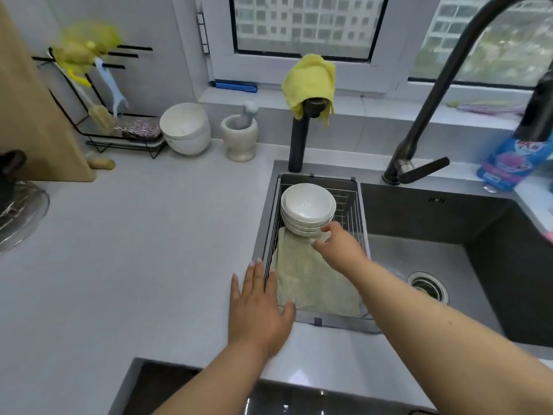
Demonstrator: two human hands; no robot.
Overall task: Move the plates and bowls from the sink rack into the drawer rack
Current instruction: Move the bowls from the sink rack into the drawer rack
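A stack of white bowls (308,208) stands at the far end of the wire sink rack (350,205), which hangs in the left side of the sink. A pale green cloth (314,283) lies in the rack in front of the bowls. My right hand (338,241) reaches over the cloth, and its fingertips touch the near rim of the lowest bowls. My left hand (260,307) lies flat with straight fingers on the counter at the rack's left edge. No drawer rack is in view.
A dark sink basin (434,235) with a drain (428,286) lies to the right, and a black faucet (443,94) arches over it. On the counter behind stand two white bowls (185,127), a stone mortar with pestle (239,136), a utensil rack (98,94) and a blue detergent bottle (508,160).
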